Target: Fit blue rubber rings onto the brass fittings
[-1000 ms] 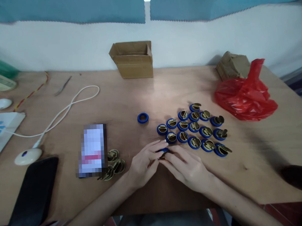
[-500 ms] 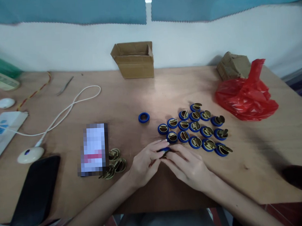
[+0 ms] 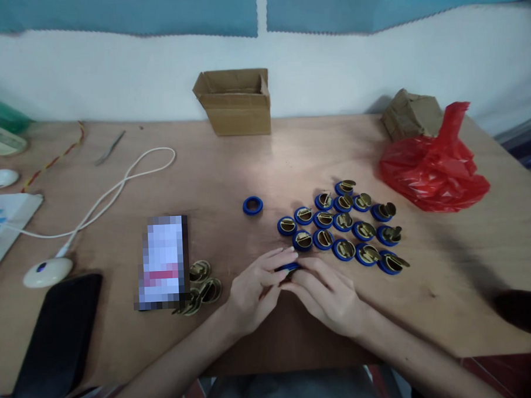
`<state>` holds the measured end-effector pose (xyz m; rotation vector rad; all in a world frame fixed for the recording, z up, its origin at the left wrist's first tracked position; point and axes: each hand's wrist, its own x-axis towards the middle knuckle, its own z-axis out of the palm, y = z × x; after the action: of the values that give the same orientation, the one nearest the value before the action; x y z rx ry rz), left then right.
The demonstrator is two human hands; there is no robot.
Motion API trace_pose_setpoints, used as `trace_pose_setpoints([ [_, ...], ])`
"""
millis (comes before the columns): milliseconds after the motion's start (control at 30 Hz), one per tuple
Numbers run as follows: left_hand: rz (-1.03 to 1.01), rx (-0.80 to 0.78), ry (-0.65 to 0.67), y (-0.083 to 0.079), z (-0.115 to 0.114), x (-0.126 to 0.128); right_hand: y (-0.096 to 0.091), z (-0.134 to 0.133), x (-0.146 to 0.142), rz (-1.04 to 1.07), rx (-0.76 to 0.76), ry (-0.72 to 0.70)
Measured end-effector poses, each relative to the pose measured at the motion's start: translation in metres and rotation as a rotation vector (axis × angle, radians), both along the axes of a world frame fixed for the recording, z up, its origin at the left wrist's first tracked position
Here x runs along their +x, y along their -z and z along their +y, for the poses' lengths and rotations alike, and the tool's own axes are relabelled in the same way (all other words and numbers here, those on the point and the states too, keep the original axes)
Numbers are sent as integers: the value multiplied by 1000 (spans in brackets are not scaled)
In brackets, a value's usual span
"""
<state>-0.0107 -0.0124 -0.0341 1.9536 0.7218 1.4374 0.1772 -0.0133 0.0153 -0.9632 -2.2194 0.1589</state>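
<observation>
Near the front of the wooden table, my left hand [image 3: 256,290] and my right hand [image 3: 326,290] meet, both closed on one blue ring [image 3: 288,267]. Fingers cover most of it; something dark or brass-coloured shows at its lower side, too hidden to make out fully. Just beyond my right hand lie several blue rings with brass clips [image 3: 344,250] set in them, some with the flap raised. A lone blue ring [image 3: 252,205] without a clip rests farther off. To the left of my left hand sits a small pile of loose brass clips [image 3: 211,290].
A phone with a lit screen [image 3: 161,262] lies beside the pile, and a black power bank or phone [image 3: 56,343] farther left. A white cable [image 3: 119,190] loops behind them. An open cardboard box [image 3: 239,115] stands at the wall; a red plastic bag [image 3: 434,177] sits right.
The view has shifted slightly. My right fingers have curled a little and moved slightly on the blue ring; both hands still hold it in about the same place.
</observation>
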Motion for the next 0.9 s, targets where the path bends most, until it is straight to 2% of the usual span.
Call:
trace_pose_setpoints([
  [333, -12, 15, -38, -10, 2, 3, 3, 0, 1, 32, 50, -11],
  [533, 5, 2, 21, -12, 5, 0, 1, -2, 1, 35, 67, 10],
  [767, -30, -51, -21, -6, 1, 1, 2, 0, 2, 82, -26, 7],
  [900, -22, -208, -103, -11, -3, 7, 3, 3, 2, 185, -115, 27],
])
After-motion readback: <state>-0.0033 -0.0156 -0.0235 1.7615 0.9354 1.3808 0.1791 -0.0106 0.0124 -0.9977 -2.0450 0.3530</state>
